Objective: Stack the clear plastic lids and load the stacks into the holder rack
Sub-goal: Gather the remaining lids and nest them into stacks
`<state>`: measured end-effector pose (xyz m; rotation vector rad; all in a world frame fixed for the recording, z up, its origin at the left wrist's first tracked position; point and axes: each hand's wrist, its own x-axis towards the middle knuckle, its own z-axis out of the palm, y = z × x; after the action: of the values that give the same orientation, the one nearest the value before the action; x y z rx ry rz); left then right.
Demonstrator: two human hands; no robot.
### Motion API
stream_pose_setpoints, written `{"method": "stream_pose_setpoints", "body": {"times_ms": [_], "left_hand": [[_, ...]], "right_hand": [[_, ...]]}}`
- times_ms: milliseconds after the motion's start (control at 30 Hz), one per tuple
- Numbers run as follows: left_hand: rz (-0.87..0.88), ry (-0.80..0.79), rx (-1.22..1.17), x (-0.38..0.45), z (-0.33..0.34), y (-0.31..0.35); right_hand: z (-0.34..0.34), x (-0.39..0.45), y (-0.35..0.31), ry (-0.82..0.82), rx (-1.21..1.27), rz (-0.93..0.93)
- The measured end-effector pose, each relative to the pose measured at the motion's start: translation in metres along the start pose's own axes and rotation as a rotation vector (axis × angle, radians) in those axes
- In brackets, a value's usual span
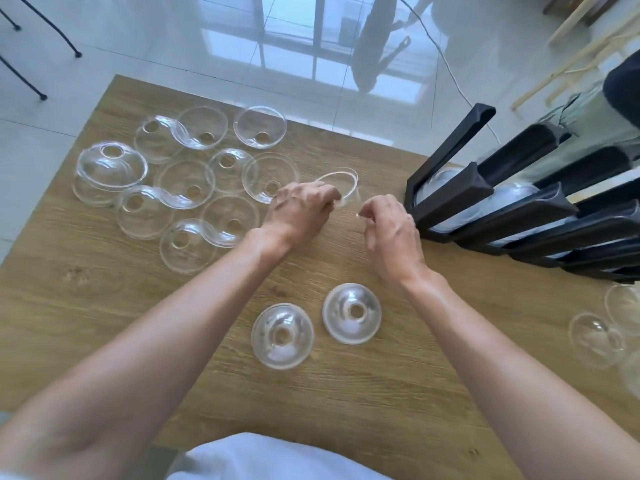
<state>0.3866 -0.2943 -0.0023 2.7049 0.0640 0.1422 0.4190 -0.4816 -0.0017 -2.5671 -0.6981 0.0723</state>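
Observation:
Several clear dome lids (187, 181) lie spread over the left half of the wooden table (104, 306), some upside down, some overlapping. My left hand (299, 211) pinches the near rim of one tilted clear lid (341, 183) at the table's middle. My right hand (391, 230) is curled just right of that lid, fingertips close to its edge; contact is unclear. Two short lid stacks (282, 336) (351, 313) stand dome-up near me. The black holder rack (485, 206) sits at the right with lids in its slots.
More clear lids (602, 337) lie at the table's right edge, below the rack. Beyond the table is a glossy tiled floor with black chair legs (41, 95) at far left and wooden sticks at far right.

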Motion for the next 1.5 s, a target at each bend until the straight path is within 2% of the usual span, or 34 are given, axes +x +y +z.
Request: {"method": "stream_pose_setpoints", "body": {"times_ms": [100, 200, 300, 367, 433, 500, 667, 767, 933, 1033, 1300, 1500], "left_hand": [[-0.173, 0.110, -0.345, -0.023, -0.010, 0.004], [-0.319, 0.106, -0.632, -0.048, -0.013, 0.001], [-0.439, 0.046, -0.892, -0.074, -0.009, -0.007], [-0.474, 0.044, -0.936, -0.091, -0.006, -0.015], [-0.498, 0.030, -0.899, -0.106, -0.004, -0.022], [-0.508, 0.007, -0.801, -0.119, -0.003, -0.027], [-0.372, -0.044, -0.400, -0.134, -0.006, -0.024], [-0.264, -0.103, -0.278, -0.127, -0.007, -0.017], [-0.155, -0.288, -0.087, -0.098, 0.000, -0.013], [-0.144, -0.323, -0.064, -0.088, 0.001, -0.015], [-0.197, -0.184, -0.117, -0.099, -0.020, -0.008], [-0.179, -0.074, -0.227, -0.141, -0.040, -0.001]], "right_hand": [[-0.011, -0.012, -0.006, 0.055, 0.336, 0.127], [-0.018, -0.027, -0.004, 0.084, 0.668, 0.217], [-0.017, -0.042, 0.005, 0.079, 0.836, 0.288], [-0.012, -0.050, 0.013, 0.019, 0.892, 0.372], [-0.006, -0.057, 0.022, -0.056, 0.859, 0.457], [-0.003, -0.063, 0.027, -0.120, 0.723, 0.476], [-0.004, -0.071, 0.022, -0.183, 0.385, 0.305], [-0.002, -0.063, 0.014, -0.207, 0.226, 0.173], [0.009, -0.045, 0.010, -0.305, 0.065, 0.150], [0.009, -0.040, 0.014, -0.310, 0.047, 0.136], [-0.018, -0.054, 0.012, -0.132, 0.144, 0.035], [-0.029, -0.098, 0.001, -0.158, 0.144, -0.072]]}}
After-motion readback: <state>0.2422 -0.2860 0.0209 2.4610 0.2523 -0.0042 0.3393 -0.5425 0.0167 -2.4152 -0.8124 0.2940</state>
